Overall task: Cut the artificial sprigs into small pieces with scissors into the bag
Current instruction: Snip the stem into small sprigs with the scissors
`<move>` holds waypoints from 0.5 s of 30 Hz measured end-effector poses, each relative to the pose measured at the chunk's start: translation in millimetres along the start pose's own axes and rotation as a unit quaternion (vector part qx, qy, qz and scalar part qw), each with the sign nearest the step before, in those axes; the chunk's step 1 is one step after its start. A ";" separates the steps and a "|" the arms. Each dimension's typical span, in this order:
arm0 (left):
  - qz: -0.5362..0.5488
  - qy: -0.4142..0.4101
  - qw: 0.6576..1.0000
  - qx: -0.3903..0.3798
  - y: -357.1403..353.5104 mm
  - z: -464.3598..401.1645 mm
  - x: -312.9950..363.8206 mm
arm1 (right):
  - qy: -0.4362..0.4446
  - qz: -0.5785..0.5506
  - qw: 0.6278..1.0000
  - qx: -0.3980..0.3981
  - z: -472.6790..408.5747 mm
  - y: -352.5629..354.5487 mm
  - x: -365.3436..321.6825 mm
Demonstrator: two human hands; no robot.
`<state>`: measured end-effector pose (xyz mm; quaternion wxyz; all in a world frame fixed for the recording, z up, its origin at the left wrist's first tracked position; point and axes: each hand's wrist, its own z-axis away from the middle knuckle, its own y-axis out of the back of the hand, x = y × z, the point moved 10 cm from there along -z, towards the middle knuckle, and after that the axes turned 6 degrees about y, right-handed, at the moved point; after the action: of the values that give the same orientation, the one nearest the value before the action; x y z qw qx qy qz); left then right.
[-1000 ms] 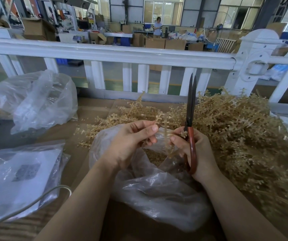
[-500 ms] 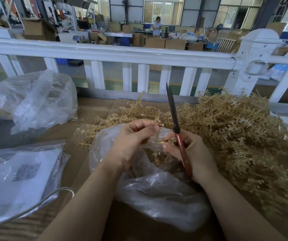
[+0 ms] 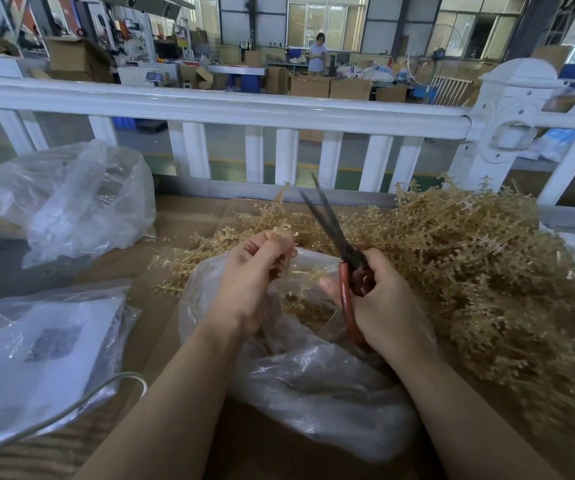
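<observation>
A clear plastic bag (image 3: 317, 386) lies open in front of me with cut tan bits (image 3: 314, 311) inside. My left hand (image 3: 249, 282) pinches a small tan sprig (image 3: 281, 237) above the bag's mouth. My right hand (image 3: 383, 299) grips red-handled scissors (image 3: 346, 282); their dark blades (image 3: 324, 216) point up and away, slightly parted, just right of the sprig. A big heap of tan artificial sprigs (image 3: 469, 271) covers the table to the right and behind the bag.
Brown cardboard (image 3: 189, 220) covers the table. A crumpled clear bag (image 3: 71, 202) sits at the back left, and a bagged white sheet (image 3: 36, 355) with a grey cable (image 3: 71, 407) at the near left. A white railing (image 3: 230, 109) borders the far edge.
The scissors have tilted from upright to leaning left, and their blades have parted a little. My left hand has risen slightly with the sprig.
</observation>
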<state>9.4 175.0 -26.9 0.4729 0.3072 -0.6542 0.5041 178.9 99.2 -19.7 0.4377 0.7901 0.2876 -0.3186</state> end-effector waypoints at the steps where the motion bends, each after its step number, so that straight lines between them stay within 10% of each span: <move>1: 0.014 0.006 1.000 -0.005 -0.8 0.1 -0.8 | 0.004 0.028 1.000 -0.008 -0.1 -2.8 1.1; 15: 0.051 -0.002 0.997 -0.053 -11.9 4.7 5.3 | 0.074 0.174 0.982 -0.021 0.2 -4.9 -9.5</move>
<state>16.5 167.3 -17.8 0.4604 0.2489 -0.6961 0.4914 169.3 99.6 -15.1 0.4802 0.8401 0.1843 -0.1724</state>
